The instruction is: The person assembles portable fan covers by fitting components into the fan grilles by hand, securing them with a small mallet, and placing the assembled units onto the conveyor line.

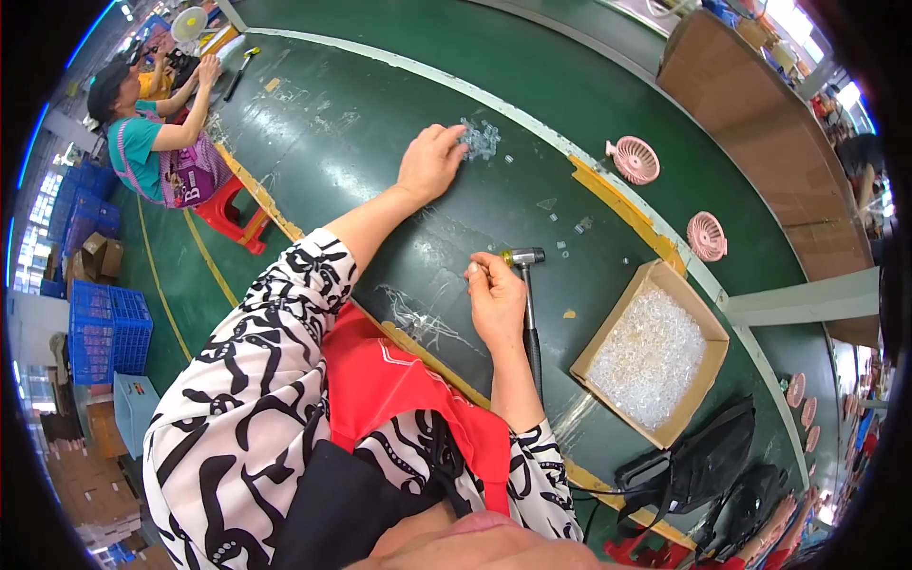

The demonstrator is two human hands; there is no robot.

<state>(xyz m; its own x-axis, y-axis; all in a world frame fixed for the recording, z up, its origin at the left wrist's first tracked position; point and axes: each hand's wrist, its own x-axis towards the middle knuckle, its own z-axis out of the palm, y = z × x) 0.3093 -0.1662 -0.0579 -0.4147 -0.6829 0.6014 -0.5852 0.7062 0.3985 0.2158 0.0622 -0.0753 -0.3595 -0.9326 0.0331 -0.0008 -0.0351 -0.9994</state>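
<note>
My left hand [432, 163] reaches across the dark green tabletop, its fingers curled at the near edge of a pile of small clear plastic pieces [482, 140]. Whatever those fingertips grip is hidden. Closer to me, my right hand [497, 299] is closed in a pinch, thumb against forefinger; anything between them is too small to make out. A mallet [532, 351] with a black grip lies right beside that hand, its head just past my fingers. To the right, an open cardboard box [608, 344] holds a mass of clear plastic pieces.
Loose clear pieces [553, 218] are scattered between pile and box. Pink fans [635, 160] stand along the table's far side. A black bag [708, 461] lies at the right. A co-worker [157, 142] sits at the left near another hammer [241, 74]. Blue crates [109, 332] stand behind.
</note>
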